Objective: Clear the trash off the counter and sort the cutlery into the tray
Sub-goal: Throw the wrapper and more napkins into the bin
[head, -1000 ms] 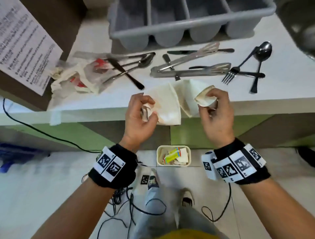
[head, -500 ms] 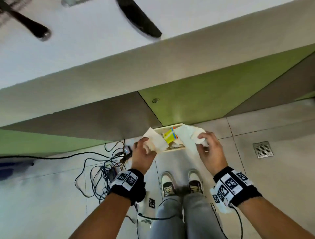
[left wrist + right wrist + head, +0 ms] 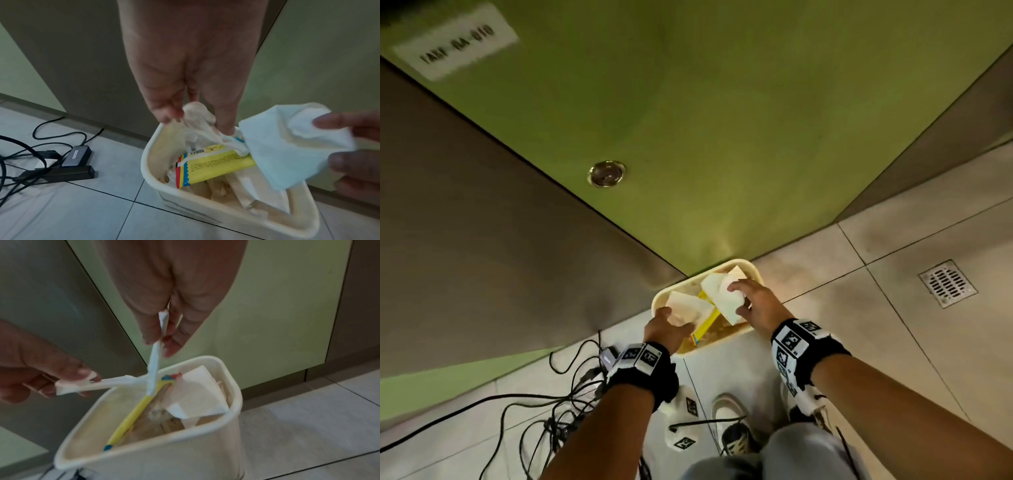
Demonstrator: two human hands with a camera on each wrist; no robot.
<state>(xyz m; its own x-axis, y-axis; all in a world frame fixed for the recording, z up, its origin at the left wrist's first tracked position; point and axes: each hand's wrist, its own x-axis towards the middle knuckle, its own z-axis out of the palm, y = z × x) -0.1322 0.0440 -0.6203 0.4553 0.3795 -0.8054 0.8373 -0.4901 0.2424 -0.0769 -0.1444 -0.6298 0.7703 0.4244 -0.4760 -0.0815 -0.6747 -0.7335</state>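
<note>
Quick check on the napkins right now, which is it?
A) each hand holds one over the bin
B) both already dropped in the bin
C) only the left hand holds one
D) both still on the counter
A: the left hand and the right hand each pinch a white napkin just above the open bin.

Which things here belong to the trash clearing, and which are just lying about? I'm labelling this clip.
Job: left hand napkin; right hand napkin; bin.
Lying about: cables; floor drain; adapter.
</note>
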